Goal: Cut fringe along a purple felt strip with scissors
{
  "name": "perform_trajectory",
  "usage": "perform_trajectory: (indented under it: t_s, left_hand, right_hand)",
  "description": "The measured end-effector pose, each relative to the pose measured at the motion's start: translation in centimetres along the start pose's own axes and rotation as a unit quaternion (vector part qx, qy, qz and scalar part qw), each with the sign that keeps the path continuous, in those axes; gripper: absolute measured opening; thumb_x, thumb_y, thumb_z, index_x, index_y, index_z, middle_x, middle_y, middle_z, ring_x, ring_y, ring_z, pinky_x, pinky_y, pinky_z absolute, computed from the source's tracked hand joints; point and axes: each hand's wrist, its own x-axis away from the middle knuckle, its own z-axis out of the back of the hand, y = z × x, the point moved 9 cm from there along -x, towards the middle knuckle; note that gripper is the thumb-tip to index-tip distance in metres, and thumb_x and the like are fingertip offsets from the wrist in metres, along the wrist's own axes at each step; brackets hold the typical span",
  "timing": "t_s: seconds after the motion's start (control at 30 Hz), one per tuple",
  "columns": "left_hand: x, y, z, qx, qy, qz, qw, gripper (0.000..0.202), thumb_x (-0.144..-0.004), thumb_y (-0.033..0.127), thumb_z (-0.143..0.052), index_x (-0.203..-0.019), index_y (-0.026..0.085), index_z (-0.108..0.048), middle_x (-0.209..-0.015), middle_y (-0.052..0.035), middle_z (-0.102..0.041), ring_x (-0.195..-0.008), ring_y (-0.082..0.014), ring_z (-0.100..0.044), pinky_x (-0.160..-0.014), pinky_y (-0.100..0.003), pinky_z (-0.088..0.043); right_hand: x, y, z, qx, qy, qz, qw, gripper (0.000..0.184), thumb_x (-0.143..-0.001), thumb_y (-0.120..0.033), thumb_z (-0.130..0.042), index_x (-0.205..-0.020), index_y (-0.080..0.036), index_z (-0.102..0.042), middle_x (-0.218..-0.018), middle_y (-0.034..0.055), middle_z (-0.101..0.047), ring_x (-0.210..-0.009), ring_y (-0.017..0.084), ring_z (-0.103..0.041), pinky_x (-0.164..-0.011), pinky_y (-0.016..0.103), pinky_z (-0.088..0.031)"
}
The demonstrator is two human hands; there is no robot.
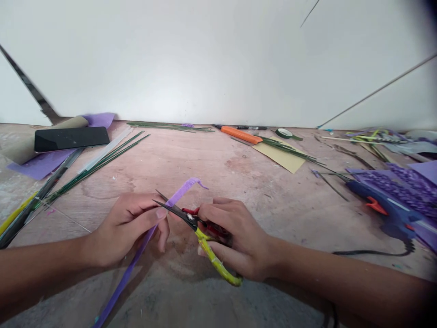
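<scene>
A long, narrow purple paper strip [127, 278] runs up from the bottom edge through the fingers of my left hand [131, 225]. Thumb and fingers pinch it near its upper part. Beyond the pinch, the strip's free end bends over to the right. My right hand [235, 237] grips scissors [191, 219] with dark blades and handles in yellow and red. The blades stand slightly apart, pointing left, with the strip between or against them next to my left fingertips. Whether they touch the paper I cannot tell.
A blue glue gun [385, 205] lies at right beside fringed purple paper [406, 187]. Toward the wall are an orange cutter [241, 135], a beige card [282, 155] and green tape [285, 133]. At left, a phone [71, 139] rests near green wires [102, 161].
</scene>
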Motion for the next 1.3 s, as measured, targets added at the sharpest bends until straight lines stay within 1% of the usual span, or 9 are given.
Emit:
perform_trajectory:
  t_s: [0.2, 0.33, 0.47, 0.6, 0.7, 0.77, 0.83, 1.0, 1.3]
  left_hand:
    - [-0.2, 0.6, -0.1, -0.019, -0.003, -0.023, 1.000, 0.042, -0.099, 0.031, -0.048, -0.064, 0.014, -0.066, -0.058, -0.0015, -0.067, -0.054, -0.0102, -0.055, -0.056, -0.020, -0.041]
    - [-0.2, 0.9, -0.1, -0.027, -0.005, -0.034, 0.999, 0.042, -0.099, 0.028, -0.047, -0.065, 0.014, -0.067, -0.060, -0.0006, -0.066, -0.055, -0.0088, -0.054, -0.058, -0.019, -0.041]
    - [-0.2, 1.1, -0.2, -0.027, -0.008, -0.037, 0.999, 0.041, -0.099, 0.025, -0.047, -0.065, 0.014, -0.067, -0.060, -0.0012, -0.067, -0.058, -0.0099, -0.056, -0.061, -0.019, -0.042]
    - [-0.3, 1.0, -0.1, -0.005, -0.005, -0.027, 1.000, 0.041, -0.098, 0.028, -0.048, -0.064, 0.014, -0.066, -0.057, -0.0014, -0.067, -0.053, -0.0096, -0.053, -0.053, -0.020, -0.039]
    - [-0.3, 0.3, 0.0, 0.016, -0.001, 0.007, 1.000, 0.038, -0.098, 0.034, -0.049, -0.073, 0.013, -0.068, -0.057, -0.0014, -0.067, -0.045, -0.0089, -0.048, -0.046, -0.020, -0.034]
    - [-0.3, 0.0, 0.1, 0.019, 0.007, 0.015, 1.000, 0.034, -0.097, 0.038, -0.049, -0.085, 0.013, -0.069, -0.058, -0.0012, -0.068, -0.045, -0.0095, -0.048, -0.046, -0.020, -0.034]
    - [-0.4, 0.0, 0.1, 0.019, 0.012, 0.012, 1.000, 0.032, -0.098, 0.038, -0.049, -0.093, 0.013, -0.070, -0.058, -0.0011, -0.068, -0.047, -0.0104, -0.051, -0.048, -0.021, -0.036]
    - [-0.5, -0.1, 0.1, 0.018, 0.019, 0.011, 1.000, 0.031, -0.097, 0.036, -0.048, -0.091, 0.014, -0.069, -0.057, -0.0010, -0.068, -0.046, -0.0103, -0.050, -0.047, -0.022, -0.035]
    - [-0.3, -0.1, 0.2, 0.020, 0.021, 0.028, 0.999, 0.033, -0.096, 0.038, -0.048, -0.086, 0.014, -0.068, -0.056, -0.0011, -0.068, -0.042, -0.0090, -0.046, -0.044, -0.021, -0.033]
  right_hand:
    - [0.0, 0.1, 0.0, -0.011, 0.001, -0.001, 1.000, 0.025, -0.090, -0.035, -0.052, -0.076, -0.021, -0.037, -0.064, -0.0046, -0.043, -0.056, 0.012, -0.033, -0.057, 0.027, -0.023]
    - [-0.1, 0.0, -0.1, -0.016, -0.004, 0.005, 1.000, 0.023, -0.090, -0.032, -0.052, -0.076, -0.021, -0.037, -0.064, -0.0048, -0.043, -0.056, 0.012, -0.033, -0.058, 0.027, -0.022]
    - [0.0, 0.2, -0.1, -0.035, -0.006, -0.001, 0.999, 0.023, -0.090, -0.032, -0.052, -0.076, -0.021, -0.036, -0.064, -0.0047, -0.042, -0.056, 0.012, -0.032, -0.059, 0.026, -0.022]
    - [-0.1, 0.7, -0.1, -0.090, -0.015, -0.036, 0.995, 0.025, -0.090, -0.036, -0.054, -0.076, -0.020, -0.041, -0.065, -0.0049, -0.041, -0.058, 0.011, -0.034, -0.058, 0.025, -0.024]
    - [-0.1, 1.3, -0.5, -0.185, -0.043, -0.088, 0.978, 0.034, -0.093, -0.046, -0.051, -0.074, -0.019, -0.041, -0.064, -0.0050, -0.039, -0.057, 0.011, -0.033, -0.055, 0.024, -0.024]
    - [-0.1, 1.5, -0.8, -0.239, -0.054, -0.121, 0.962, 0.040, -0.093, -0.051, -0.049, -0.071, -0.019, -0.041, -0.063, -0.0045, -0.038, -0.058, 0.011, -0.033, -0.052, 0.024, -0.024]
    - [-0.1, 1.6, -0.9, -0.264, -0.057, -0.136, 0.953, 0.041, -0.093, -0.052, -0.049, -0.070, -0.019, -0.042, -0.063, -0.0042, -0.038, -0.058, 0.011, -0.034, -0.051, 0.024, -0.025]
    - [-0.1, 1.4, -0.9, -0.271, -0.053, -0.137, 0.951, 0.038, -0.094, -0.047, -0.050, -0.070, -0.019, -0.042, -0.063, -0.0042, -0.039, -0.058, 0.010, -0.035, -0.051, 0.023, -0.026]
    - [0.0, 1.3, -0.7, -0.225, -0.028, -0.135, 0.965, 0.038, -0.093, -0.046, -0.052, -0.069, -0.018, -0.042, -0.062, -0.0046, -0.039, -0.058, 0.009, -0.034, -0.052, 0.022, -0.025]
